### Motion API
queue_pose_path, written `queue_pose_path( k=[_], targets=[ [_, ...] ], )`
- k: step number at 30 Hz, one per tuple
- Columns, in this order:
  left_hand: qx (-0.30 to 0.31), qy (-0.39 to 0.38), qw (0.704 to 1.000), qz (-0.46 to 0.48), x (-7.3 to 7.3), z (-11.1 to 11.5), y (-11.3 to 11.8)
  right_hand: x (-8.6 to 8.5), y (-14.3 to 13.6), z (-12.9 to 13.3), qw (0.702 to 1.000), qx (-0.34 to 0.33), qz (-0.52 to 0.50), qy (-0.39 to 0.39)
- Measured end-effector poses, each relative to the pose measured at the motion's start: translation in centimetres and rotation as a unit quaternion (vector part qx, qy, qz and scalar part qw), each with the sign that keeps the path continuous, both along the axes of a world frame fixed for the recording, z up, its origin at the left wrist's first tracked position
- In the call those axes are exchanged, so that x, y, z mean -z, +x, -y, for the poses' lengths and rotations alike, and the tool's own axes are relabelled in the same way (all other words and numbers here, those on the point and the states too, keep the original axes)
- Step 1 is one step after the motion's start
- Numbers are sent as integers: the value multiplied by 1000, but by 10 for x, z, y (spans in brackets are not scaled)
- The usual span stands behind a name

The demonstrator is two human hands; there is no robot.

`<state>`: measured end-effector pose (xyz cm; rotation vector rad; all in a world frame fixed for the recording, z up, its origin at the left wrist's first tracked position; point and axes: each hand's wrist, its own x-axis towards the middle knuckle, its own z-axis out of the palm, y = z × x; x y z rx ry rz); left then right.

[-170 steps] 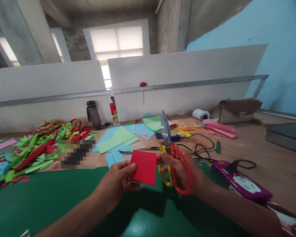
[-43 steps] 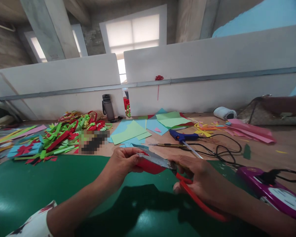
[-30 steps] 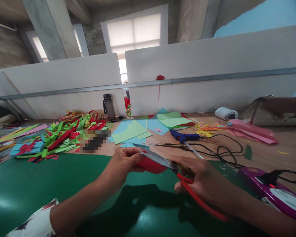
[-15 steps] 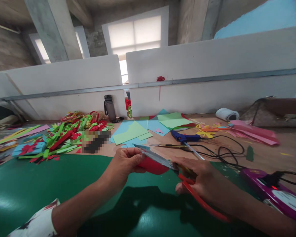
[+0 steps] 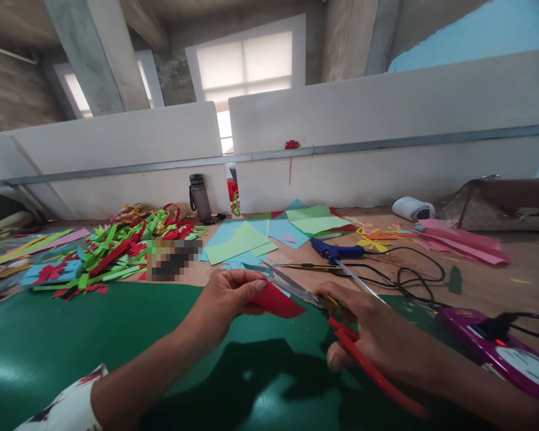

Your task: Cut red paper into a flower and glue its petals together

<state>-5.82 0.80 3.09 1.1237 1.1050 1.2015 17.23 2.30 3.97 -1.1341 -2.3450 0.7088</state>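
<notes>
Between the thumb and fingers of my left hand [image 5: 233, 293] is a piece of red paper [image 5: 279, 301], its free end pointing right. My right hand [image 5: 363, 323] grips red-handled scissors [image 5: 363, 362], with their metal blades parted and reaching left, just above the red paper's upper edge. Near the blades shows a small light-blue strip [image 5: 269, 270]; whether it is cut from something held, I cannot tell. Both hands are over the green mat [image 5: 161, 353].
Blue glue gun [image 5: 335, 249] and its black cable lie beyond my right hand. At right sits a purple power strip [image 5: 498, 353]. Green and blue paper sheets [image 5: 238, 242] lie ahead. To the left are a heap of paper strips [image 5: 121, 248] and a bottle [image 5: 200, 199].
The scissor blades have opened wider and sit slightly apart from the red paper. My right hand has shifted a little to the right; my left hand stays nearly in place.
</notes>
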Motion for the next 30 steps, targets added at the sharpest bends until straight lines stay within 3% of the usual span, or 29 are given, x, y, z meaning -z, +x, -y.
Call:
queue_pose_path(
  k=[6, 30],
  targets=[
    [0, 11, 1000, -7, 2, 2, 0, 2, 0, -2, 997, -12, 21, 78],
    [25, 18, 999, -18, 7, 1, 1, 19, 0, -3, 994, -22, 0, 103]
  ],
)
